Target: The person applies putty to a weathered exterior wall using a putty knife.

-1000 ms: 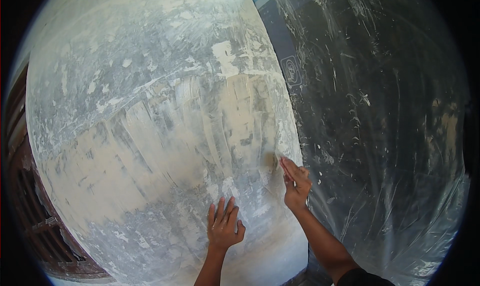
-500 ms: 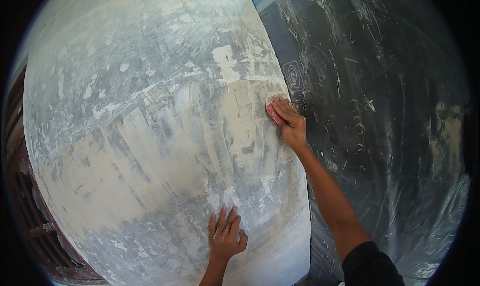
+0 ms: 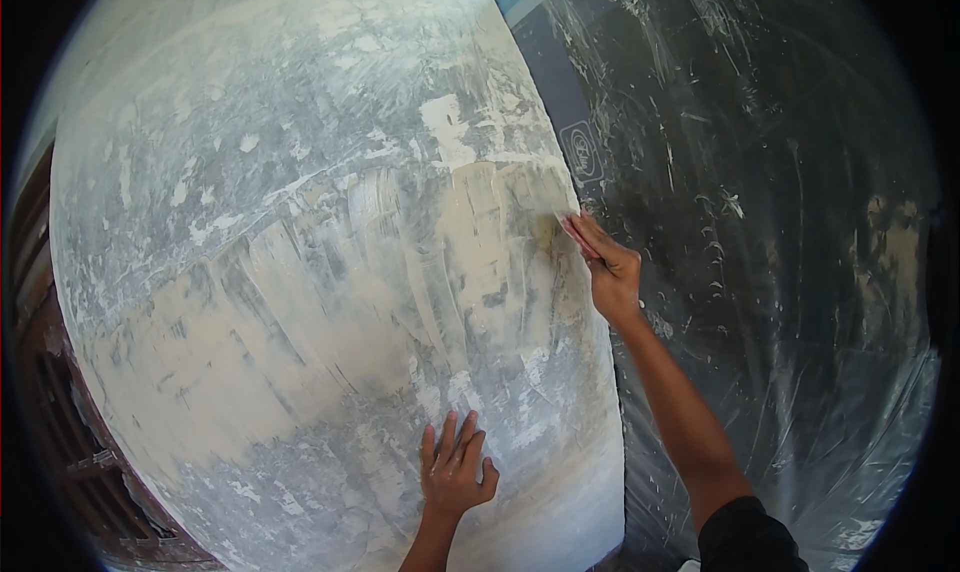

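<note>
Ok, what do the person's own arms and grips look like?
The right arm is bare up to a black sleeve; the left forearm is bare as far as it shows. The left grip and the right grip are ungloved, with no jewellery visible.

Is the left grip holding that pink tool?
No, the right grip holds the pink tool, while the left grip is spread open over the wall.

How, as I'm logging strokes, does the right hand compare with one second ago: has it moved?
Yes, upward: the right hand is now closer to the level of the bright white patch on the wall than it was then.
</note>
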Demonstrator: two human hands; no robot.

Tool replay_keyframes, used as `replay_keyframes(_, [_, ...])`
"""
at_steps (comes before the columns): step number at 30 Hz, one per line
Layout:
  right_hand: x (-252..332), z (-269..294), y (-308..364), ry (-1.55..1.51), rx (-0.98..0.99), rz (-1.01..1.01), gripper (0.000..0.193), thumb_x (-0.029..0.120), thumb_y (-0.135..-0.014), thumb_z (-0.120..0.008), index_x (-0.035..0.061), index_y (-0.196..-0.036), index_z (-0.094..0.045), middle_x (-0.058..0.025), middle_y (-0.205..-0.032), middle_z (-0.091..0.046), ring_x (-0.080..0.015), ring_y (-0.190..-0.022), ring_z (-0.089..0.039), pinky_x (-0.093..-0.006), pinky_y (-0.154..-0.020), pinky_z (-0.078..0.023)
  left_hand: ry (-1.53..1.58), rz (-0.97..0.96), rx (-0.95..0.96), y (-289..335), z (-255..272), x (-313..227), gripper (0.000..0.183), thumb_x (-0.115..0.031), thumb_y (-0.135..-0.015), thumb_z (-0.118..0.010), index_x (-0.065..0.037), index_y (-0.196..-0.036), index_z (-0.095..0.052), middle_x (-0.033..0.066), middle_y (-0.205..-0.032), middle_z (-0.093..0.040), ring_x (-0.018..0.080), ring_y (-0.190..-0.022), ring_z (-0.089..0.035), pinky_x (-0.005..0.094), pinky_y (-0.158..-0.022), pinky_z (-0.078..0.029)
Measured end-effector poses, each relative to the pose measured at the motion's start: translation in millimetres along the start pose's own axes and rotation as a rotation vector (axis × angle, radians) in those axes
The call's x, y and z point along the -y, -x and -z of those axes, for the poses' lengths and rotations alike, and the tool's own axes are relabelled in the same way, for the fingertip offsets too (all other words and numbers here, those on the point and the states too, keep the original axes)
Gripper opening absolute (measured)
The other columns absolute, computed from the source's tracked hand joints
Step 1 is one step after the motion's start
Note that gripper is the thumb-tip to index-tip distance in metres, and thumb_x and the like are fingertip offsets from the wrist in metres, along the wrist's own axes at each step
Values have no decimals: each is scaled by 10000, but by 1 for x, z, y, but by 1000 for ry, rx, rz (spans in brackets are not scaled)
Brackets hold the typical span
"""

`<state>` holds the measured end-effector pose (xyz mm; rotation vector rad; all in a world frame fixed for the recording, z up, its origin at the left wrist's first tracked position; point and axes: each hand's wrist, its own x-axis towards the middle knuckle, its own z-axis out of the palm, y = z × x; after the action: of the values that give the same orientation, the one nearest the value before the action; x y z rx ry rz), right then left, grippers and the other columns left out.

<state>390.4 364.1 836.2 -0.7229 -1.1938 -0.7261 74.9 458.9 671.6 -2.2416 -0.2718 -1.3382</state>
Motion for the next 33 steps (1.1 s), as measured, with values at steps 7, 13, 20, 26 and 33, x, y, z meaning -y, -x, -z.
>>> replay_keyframes(7, [-4,-47,-67,169,-3,213,652,-196,-714,-490,59,-1282,-684,-148,-1331,-658,-329,-1348,-541,-417,-1179,-358,6,-6,-4,0,0,-2,336,-182,-738,-608,-39,-1020,-722,128,-1318,-678,332,-1408,-475,526,-1214,-219])
replay_keyframes(13, [-2,-46,28,278,43,256,628,-181,-701,-515,40,-1262,-690,-153,-1322,-663,-323,-1332,-558,-464,-1178,-345,-8,5,-15,0,2,0,330,-182,-736,-608,-44,-1013,-722,122,-1313,-682,323,-1390,-498,520,-1213,-225])
replay_keyframes(20, [27,-55,-47,232,-52,317,622,-181,-726,-515,64,-1271,-689,-135,-1320,-667,-316,-1331,-559,-463,-1157,-363,-5,5,-22,0,2,-1,329,-180,-735,-605,-45,-1011,-721,119,-1315,-681,312,-1383,-508,517,-1214,-227])
replay_keyframes(26, [15,-71,-28,275,75,281,642,-165,-730,-534,107,-1292,-683,-101,-1344,-657,-305,-1345,-544,-452,-1169,-328,-15,-5,-30,-1,2,-2,326,-175,-735,-601,-44,-1010,-718,116,-1306,-686,311,-1369,-522,516,-1214,-232])
replay_keyframes(33, [36,-27,95,282,168,216,596,-161,-735,-573,89,-1261,-703,-116,-1300,-682,-285,-1318,-577,-441,-1142,-359,-15,-2,-34,-1,1,-1,324,-175,-730,-602,-45,-1004,-716,114,-1302,-688,310,-1371,-519,520,-1213,-232])
